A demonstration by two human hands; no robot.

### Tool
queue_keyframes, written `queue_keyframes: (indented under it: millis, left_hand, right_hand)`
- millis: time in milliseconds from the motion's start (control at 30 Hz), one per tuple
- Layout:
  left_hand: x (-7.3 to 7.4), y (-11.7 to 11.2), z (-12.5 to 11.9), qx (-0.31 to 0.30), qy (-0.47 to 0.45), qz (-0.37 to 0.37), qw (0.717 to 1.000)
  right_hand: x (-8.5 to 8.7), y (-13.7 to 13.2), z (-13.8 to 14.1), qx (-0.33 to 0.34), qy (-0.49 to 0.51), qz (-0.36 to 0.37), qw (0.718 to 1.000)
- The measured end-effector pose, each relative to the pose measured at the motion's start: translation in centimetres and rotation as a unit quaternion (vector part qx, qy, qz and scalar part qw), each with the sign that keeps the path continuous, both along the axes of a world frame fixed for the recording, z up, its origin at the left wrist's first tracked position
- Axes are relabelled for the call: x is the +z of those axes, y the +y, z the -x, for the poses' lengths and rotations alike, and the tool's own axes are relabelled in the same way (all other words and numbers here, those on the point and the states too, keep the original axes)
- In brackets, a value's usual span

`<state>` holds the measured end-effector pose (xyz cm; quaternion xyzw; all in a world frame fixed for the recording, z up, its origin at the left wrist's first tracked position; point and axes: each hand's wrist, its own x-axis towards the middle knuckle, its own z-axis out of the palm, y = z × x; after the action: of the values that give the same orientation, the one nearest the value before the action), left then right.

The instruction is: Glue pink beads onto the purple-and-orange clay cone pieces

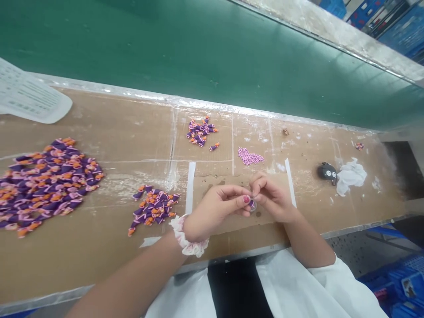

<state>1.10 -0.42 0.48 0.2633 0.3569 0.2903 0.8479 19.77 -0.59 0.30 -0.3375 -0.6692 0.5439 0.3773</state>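
Note:
My left hand (pixel 222 204), with a white and pink scrunchie (pixel 188 238) round its wrist, has thumb and fingers pinched together over the cardboard. Between its fingertips shows a small purple piece (pixel 252 204) with a pale pink edge, mostly hidden. My right hand (pixel 273 198) meets it there, thumb and index finger pressed together at the piece; anything else in that pinch is too small to make out. Just beyond both hands lies a patch of tiny pink beads (pixel 251 157). A cluster of small purple, pink and orange figures (pixel 154 206) lies left of my left wrist.
Cardboard (pixel 126 132) covers the bench. A large heap of the figures (pixel 49 181) lies at left, a smaller group (pixel 200 131) farther back. White tape strips (pixel 191 187) flank the work spot. To the right are a black object with toy eyes (pixel 327 172) and crumpled white tissue (pixel 351 176).

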Motion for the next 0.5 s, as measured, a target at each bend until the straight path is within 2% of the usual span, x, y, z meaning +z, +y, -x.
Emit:
queue_keyframes:
  millis: [100, 267, 500]
  left_hand:
    - [0.23, 0.06, 0.09, -0.009, 0.010, -0.015, 1.000]
    - [0.55, 0.02, 0.55, -0.031, 0.022, -0.020, 0.999]
    - [1.02, -0.32, 0.56, -0.008, 0.022, -0.035, 0.999]
  right_hand:
    - [-0.11, -0.25, 0.34, 0.017, 0.017, 0.013, 1.000]
    - [-0.13, -0.20, 0.43, 0.009, -0.003, -0.047, 0.999]
    - [0.35, -0.82, 1.11, -0.090, 0.008, -0.152, 0.984]
